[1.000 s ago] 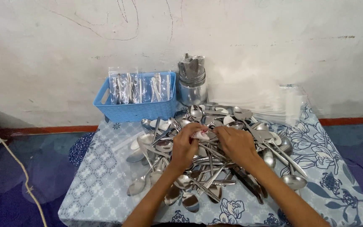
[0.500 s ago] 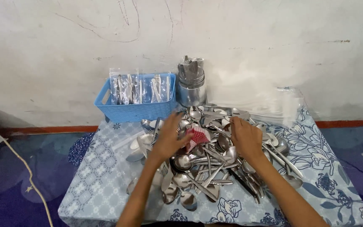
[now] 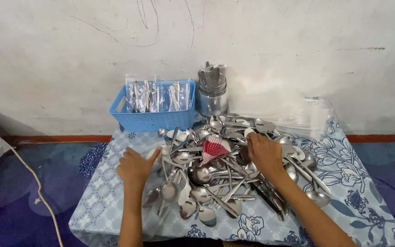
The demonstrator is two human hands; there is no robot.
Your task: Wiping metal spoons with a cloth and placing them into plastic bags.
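Right hand (image 3: 264,153): fingers curled down into the far side of the spoon heap (image 3: 227,176), pinching among the handles; which single piece it has, if any, I cannot tell, because the knuckles hide the fingertips.
Left hand (image 3: 136,167): spread flat and loose at the heap's left edge, palm down over a clear plastic sleeve (image 3: 142,153) lying on the cloth; it touches or nearly touches the sleeve, grasping nothing that shows.
Why so held: judged from the pose, one hand sorts metal while the other works at the sleeve where it lies.
Spoon heap: a loose tangle of steel spoons and forks in the middle of the table, bowls and handles crossing every way, so nothing lifts out cleanly without picking.
Red checked cloth (image 3: 213,147): a small bunched scrap on top of the heap, between the two hands, touched by neither.
Blue basket (image 3: 154,120): behind the heap to its left, against the wall, holding bagged cutlery standing upright in a row.
Steel canister (image 3: 212,93): just right of the basket, behind the heap, with wrapped pieces poking from its top.
Stack of clear bags (image 3: 293,116): behind the heap to its right, lying flat.
Tablecloth (image 3: 106,192): pale blue, patterned, under the heap.
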